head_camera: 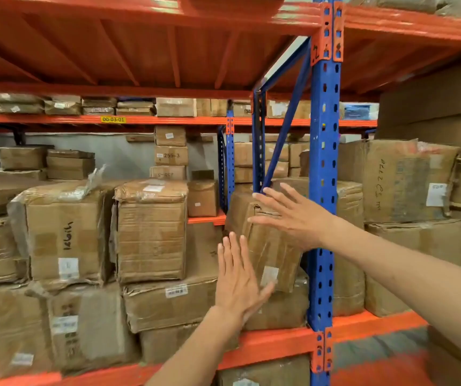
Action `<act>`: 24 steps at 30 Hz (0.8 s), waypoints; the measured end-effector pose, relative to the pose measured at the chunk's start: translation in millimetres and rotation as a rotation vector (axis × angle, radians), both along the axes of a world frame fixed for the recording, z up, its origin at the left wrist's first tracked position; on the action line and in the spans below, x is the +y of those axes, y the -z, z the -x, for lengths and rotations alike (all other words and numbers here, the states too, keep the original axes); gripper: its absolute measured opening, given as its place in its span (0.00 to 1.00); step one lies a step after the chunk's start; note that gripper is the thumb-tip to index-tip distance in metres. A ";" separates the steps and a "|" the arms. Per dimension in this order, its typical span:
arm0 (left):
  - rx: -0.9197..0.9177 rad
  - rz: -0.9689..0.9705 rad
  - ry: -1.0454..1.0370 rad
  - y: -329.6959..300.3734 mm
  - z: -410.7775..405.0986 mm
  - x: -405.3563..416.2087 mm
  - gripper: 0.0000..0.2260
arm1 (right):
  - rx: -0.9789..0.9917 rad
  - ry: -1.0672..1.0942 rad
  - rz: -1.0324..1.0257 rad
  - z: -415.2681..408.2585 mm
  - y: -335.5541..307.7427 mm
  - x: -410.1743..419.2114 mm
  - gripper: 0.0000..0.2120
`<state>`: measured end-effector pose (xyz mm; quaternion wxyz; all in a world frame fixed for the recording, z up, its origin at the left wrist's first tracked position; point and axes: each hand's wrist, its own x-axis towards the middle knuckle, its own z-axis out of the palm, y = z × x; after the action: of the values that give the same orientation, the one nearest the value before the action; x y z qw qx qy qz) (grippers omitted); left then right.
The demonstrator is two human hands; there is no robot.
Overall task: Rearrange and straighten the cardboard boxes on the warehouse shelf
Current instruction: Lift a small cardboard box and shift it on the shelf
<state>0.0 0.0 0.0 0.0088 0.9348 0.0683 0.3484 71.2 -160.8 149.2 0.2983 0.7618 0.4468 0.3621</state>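
A tilted cardboard box [268, 246] leans on the stack just left of the blue upright, with a white label low on its face. My left hand [237, 277] lies flat and open against its lower left face. My right hand [288, 215] is spread open at its upper right corner; whether it touches the box I cannot tell. Neither hand grips anything. Left of it stand two upright taped boxes [151, 235] [65, 235]. A wide flat box [168, 302] lies under them.
A blue upright [322, 190] stands right beside the tilted box. The orange shelf beam [268, 346] runs along the front below. More boxes [396, 182] fill the bay to the right. Stacked cartons [171, 156] sit on racks behind. An orange deck [140, 51] hangs overhead.
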 end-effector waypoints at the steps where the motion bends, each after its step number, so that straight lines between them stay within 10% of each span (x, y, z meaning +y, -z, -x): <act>1: 0.019 0.065 -0.030 4.1 -6.9 -11.2 0.52 | -0.033 0.008 0.057 -6.2 4.8 3.1 0.49; 10: 0.016 0.650 -0.245 26.7 -86.2 -69.6 0.75 | -0.142 0.023 0.251 -65.1 25.8 16.0 0.56; 19: -0.023 0.537 -0.291 34.8 -121.3 -51.2 0.78 | -0.181 -0.104 0.296 -115.7 17.9 30.9 0.74; 24: 0.105 0.242 -0.302 11.5 -125.7 -23.1 0.75 | -0.021 -0.091 0.046 -127.0 9.1 33.3 0.69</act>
<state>125.7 -23.1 -11.5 0.0653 0.9229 0.2495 0.2858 198.2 -127.5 140.1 0.3034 0.7298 0.4862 0.3729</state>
